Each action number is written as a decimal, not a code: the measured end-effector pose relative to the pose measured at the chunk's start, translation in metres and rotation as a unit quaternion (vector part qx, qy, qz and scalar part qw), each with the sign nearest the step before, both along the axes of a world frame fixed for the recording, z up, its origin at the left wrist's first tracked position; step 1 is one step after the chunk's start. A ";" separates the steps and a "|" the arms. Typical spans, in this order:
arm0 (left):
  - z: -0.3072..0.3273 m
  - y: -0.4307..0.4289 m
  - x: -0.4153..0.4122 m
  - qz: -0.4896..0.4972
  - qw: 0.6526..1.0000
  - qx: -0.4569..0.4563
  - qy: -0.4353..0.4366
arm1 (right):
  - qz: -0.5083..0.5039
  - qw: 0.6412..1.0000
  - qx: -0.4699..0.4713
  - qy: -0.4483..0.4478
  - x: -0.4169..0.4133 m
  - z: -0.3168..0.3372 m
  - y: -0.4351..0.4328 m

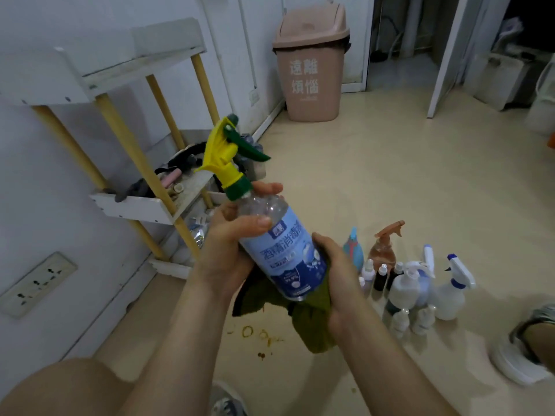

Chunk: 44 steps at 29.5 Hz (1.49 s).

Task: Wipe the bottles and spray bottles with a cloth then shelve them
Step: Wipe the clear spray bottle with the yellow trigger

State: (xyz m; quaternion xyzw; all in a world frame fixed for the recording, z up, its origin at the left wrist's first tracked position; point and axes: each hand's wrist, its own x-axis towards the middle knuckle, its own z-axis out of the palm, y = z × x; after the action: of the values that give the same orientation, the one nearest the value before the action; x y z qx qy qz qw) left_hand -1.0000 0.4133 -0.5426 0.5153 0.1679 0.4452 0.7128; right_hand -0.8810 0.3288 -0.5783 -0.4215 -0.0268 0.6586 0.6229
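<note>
Beige smooth floor [390, 175] fills the room, with white walls around. The left hand [231, 238] grips the upper body of a clear plastic spray bottle with blue label and yellow-green trigger head [282, 253]; its thumb lies across the front. This bottle is held in the air, tilted, with the head pointing up and left. The right hand [336, 283] grips an olive green cloth [315, 316] wrapped around the bottle's bottom end. On the floor, just right of the hands, stands a group of small bottles and spray bottles [420, 286]. At the left, a white shelf with wooden posts [141, 202] stands against the wall. Far behind is a pink plastic bin [312, 70].
</note>
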 end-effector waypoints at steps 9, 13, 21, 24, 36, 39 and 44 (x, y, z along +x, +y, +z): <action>-0.024 -0.027 0.030 0.211 0.942 -0.244 0.086 | -0.266 0.782 0.159 -0.541 -0.012 -0.023 0.000; -0.018 -0.030 0.023 0.187 0.935 -0.302 0.011 | -0.250 0.609 0.212 -0.722 -0.029 -0.016 -0.015; 0.027 -0.040 -0.001 0.270 0.956 0.026 0.109 | 0.045 0.839 0.046 -0.540 -0.018 0.057 0.007; 0.032 -0.032 -0.006 0.324 0.941 0.023 0.090 | -0.127 0.748 0.173 -0.628 -0.063 0.046 -0.007; -0.001 -0.038 -0.013 0.256 0.952 0.058 0.155 | 0.115 0.943 0.089 -0.300 -0.022 0.047 0.022; 0.008 -0.031 -0.016 0.256 0.959 0.058 0.107 | 0.154 0.951 0.104 -0.247 -0.018 0.025 0.026; 0.009 -0.010 -0.016 0.238 0.970 0.033 0.035 | 0.077 0.988 0.135 0.014 -0.027 0.003 0.031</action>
State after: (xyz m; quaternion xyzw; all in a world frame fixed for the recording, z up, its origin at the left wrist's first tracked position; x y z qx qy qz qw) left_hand -1.0165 0.4036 -0.5335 0.4989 0.2954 0.5891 0.5629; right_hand -0.9083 0.3595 -0.5754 -0.3211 -0.1391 0.7006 0.6219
